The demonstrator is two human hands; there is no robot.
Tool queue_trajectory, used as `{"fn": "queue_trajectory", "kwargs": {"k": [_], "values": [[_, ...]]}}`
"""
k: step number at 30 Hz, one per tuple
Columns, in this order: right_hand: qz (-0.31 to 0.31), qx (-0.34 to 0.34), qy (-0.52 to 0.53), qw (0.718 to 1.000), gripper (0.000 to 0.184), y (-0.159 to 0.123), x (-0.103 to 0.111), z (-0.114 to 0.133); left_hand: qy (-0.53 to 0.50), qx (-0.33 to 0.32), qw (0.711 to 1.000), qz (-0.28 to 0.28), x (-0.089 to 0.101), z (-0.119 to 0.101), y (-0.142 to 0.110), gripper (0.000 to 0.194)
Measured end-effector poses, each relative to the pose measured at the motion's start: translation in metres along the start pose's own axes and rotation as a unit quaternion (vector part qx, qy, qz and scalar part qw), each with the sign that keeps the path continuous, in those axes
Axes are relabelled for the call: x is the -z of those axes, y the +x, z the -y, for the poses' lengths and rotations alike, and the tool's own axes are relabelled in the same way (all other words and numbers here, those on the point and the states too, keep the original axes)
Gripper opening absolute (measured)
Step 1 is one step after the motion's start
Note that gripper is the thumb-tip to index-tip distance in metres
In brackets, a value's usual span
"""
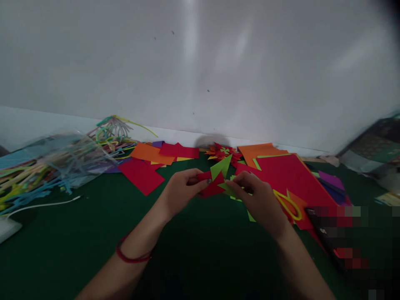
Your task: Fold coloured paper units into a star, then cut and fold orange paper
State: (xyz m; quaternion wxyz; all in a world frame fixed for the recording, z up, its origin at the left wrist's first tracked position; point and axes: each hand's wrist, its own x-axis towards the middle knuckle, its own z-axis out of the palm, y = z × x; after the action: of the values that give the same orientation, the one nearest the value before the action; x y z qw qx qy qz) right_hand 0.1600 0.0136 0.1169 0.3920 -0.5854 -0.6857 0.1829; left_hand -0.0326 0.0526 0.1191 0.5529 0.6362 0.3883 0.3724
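Note:
My left hand (183, 187) is closed, with thumb and fingers pinching a small red folded paper (213, 191) above the table. A pointed light-green paper piece (221, 168) stands up from the red one. My right hand (258, 193) is also closed, its thumb and fingertips on another light-green paper point at the red paper's right side. Whether these green parts are joined to the red paper, I cannot tell. Just behind my hands lies a layered red, orange and green paper flower (224, 151). More green paper pieces (251, 216) lie partly hidden under my right hand.
Red (142, 175) and orange paper sheets (150, 153) lie left; a large red sheet (290, 173) and a yellow loop (292, 207) lie right. Colourful pipe cleaners (46, 175) in clear plastic and a white cable (46, 206) are far left. A dark phone-like object (325, 237) sits right.

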Motion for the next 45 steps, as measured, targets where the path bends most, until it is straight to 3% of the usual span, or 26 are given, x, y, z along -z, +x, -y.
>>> {"fn": "queue_trajectory", "kwargs": {"k": [11,20,32,45], "values": [[-0.004,0.006,0.035,0.999,0.022,0.0001,-0.0015,-0.0005,-0.013,0.004,1.000,-0.009,-0.0010,0.0016,-0.0003,0.015],[0.035,-0.043,0.160,0.985,0.022,0.0009,0.0009,0.0015,0.000,-0.015,1.000,-0.022,-0.0007,0.0011,-0.0002,0.013],[0.032,-0.018,0.068,0.997,0.020,-0.0009,0.0032,0.0030,0.002,-0.005,1.000,-0.003,-0.0006,0.0001,-0.0008,0.013],[0.040,0.012,0.077,0.996,0.021,0.0000,0.0016,0.0050,0.008,-0.014,1.000,-0.001,0.0004,0.0044,0.0005,0.017]]}}
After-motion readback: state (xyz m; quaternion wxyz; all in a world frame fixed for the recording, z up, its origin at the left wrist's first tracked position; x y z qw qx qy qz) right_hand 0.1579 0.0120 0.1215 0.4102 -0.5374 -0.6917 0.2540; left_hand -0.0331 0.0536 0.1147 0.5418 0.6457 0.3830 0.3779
